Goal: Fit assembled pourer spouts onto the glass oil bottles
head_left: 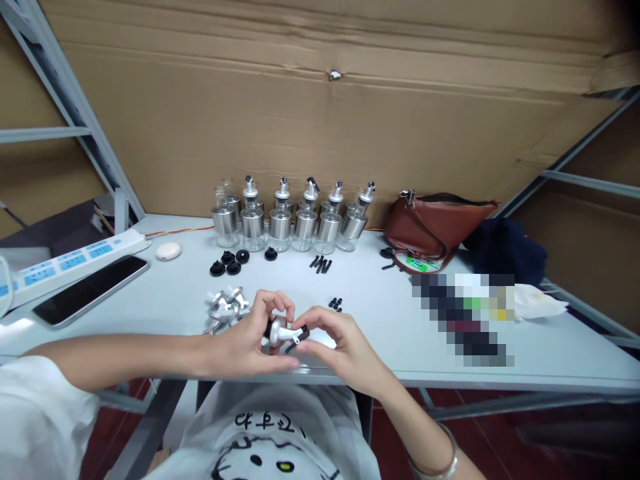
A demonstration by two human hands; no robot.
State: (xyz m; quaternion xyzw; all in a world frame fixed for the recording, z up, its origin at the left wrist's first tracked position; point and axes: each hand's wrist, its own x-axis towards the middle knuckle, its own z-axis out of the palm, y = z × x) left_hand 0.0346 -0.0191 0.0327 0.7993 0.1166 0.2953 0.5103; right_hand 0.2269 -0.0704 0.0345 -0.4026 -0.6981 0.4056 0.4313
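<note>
Near the front edge of the table, a silver bottle pourer spout [281, 335] with a black base lies sideways between my hands. My left hand [240, 343] is closed around its black base end. Thumb and fingers of my right hand [347, 340] pinch the spout's tip, where a black flap [301, 332] sits. Just left of my left hand is a pile of loose silver spout parts [227, 308]. Small black pieces [335, 304] lie behind my right hand, with thin black strips [321, 264] farther back. Several round black stoppers [230, 262] rest behind the silver pile.
Glass bottles with steel sleeves [304, 227] stand in a row at the back, most topped with pourers. A phone [93, 290], a power strip [75, 260] and a white round case [169, 251] are left. A brown bag [430, 230] stands right. Cardboard [320, 133] rises behind.
</note>
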